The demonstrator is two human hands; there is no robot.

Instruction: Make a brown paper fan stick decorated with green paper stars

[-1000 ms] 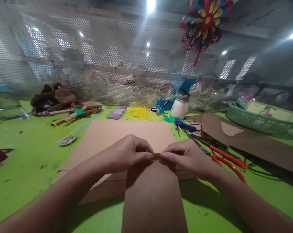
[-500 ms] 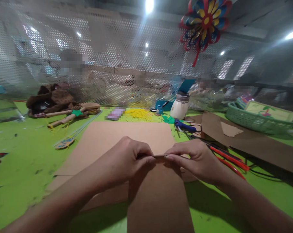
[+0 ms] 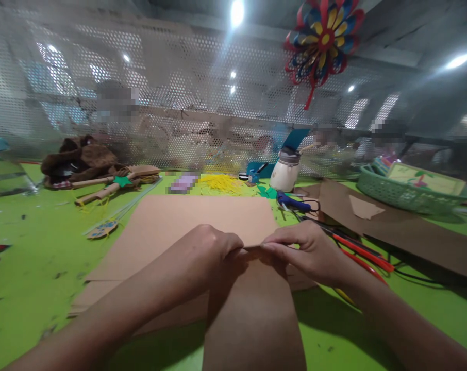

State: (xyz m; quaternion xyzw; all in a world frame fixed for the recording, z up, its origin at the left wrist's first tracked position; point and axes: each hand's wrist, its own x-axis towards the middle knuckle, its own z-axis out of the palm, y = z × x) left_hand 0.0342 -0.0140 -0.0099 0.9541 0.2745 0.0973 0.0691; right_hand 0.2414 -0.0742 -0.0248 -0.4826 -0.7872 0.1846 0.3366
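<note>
A strip of brown kraft paper [image 3: 252, 314] runs from the bottom of the view up to my two hands. Its far end is folded into a narrow edge. My left hand [image 3: 214, 252] pinches the left part of this edge between thumb and fingers. On the right part of the same edge, my right hand [image 3: 303, 247] grips with thumb and forefinger. Beneath both hands lie larger brown paper sheets [image 3: 171, 221], stacked on the green table [image 3: 40, 252]. My left hand's fingertips are partly hidden.
Beyond the sheets are a blue glue gun [image 3: 293, 202], yellow paper shreds [image 3: 220, 183] and a white jar [image 3: 284, 174]. To the right lie red-handled tools [image 3: 367, 253], dark brown paper [image 3: 419, 242] and a green basket [image 3: 407, 193]. Rolled paper sticks with a green star [image 3: 122, 181] lie left.
My left thumb has shifted and is less visible at the folded edge. The paper strip bows slightly more beneath my hands, which stay in nearly the same place.
</note>
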